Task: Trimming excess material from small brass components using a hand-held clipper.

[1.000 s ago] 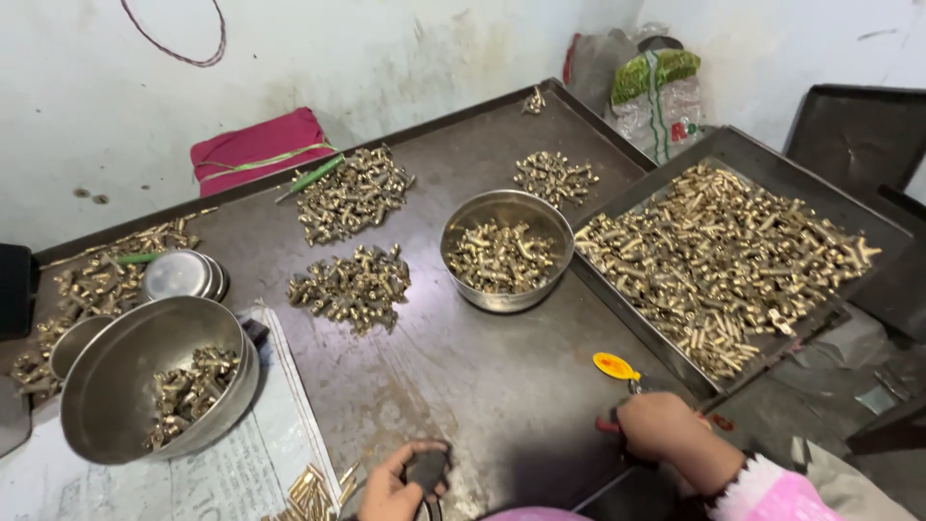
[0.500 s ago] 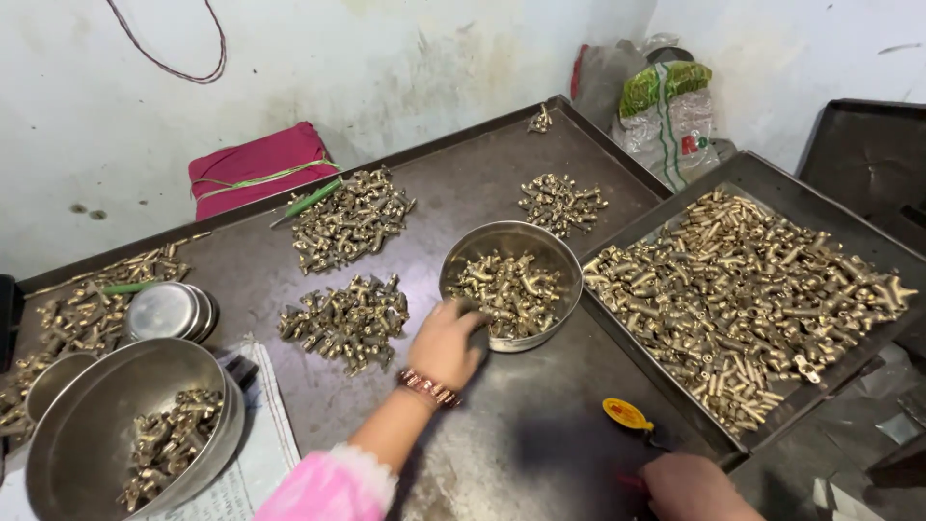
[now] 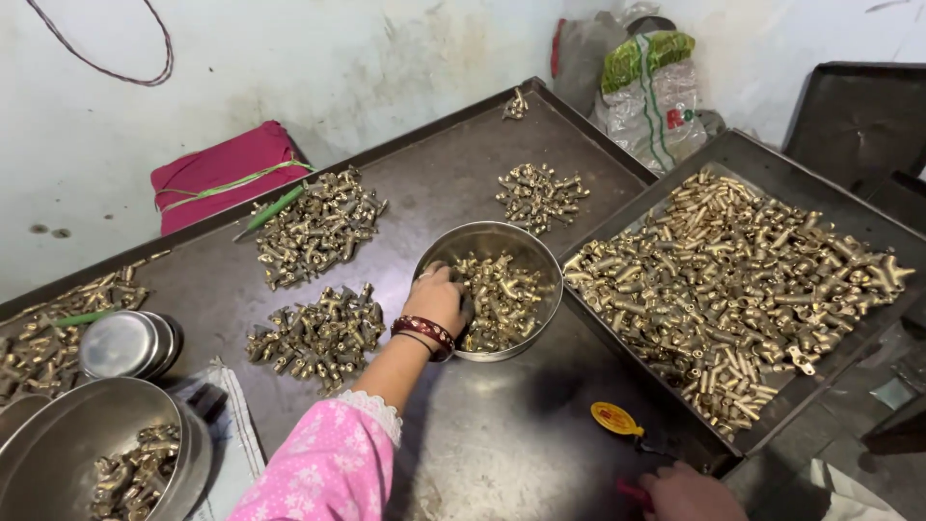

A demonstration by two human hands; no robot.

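Note:
My left hand (image 3: pixel 439 301), in a pink sleeve with dark red bangles, reaches into a round steel bowl (image 3: pixel 529 243) at the middle of the dark metal table. Its fingers curl down among the brass fittings (image 3: pixel 506 294) in the bowl, and the fingertips are hidden. My right hand (image 3: pixel 690 492) lies at the bottom edge, mostly cut off, against a small red piece (image 3: pixel 632 494). A yellow round disc (image 3: pixel 614 419) lies just above it on the table.
A large dark tray (image 3: pixel 772 159) heaped with brass fittings sits at the right. Loose piles of fittings (image 3: pixel 313 227) (image 3: pixel 318 333) (image 3: pixel 538 193) lie on the table. Steel bowls (image 3: pixel 96 453) and lids (image 3: pixel 125 342) stand at the left, and a pink bundle (image 3: pixel 227 174) rests by the wall.
My left hand rose from the near edge, crossed the table and entered the steel bowl. My right hand sank to the bottom of the view.

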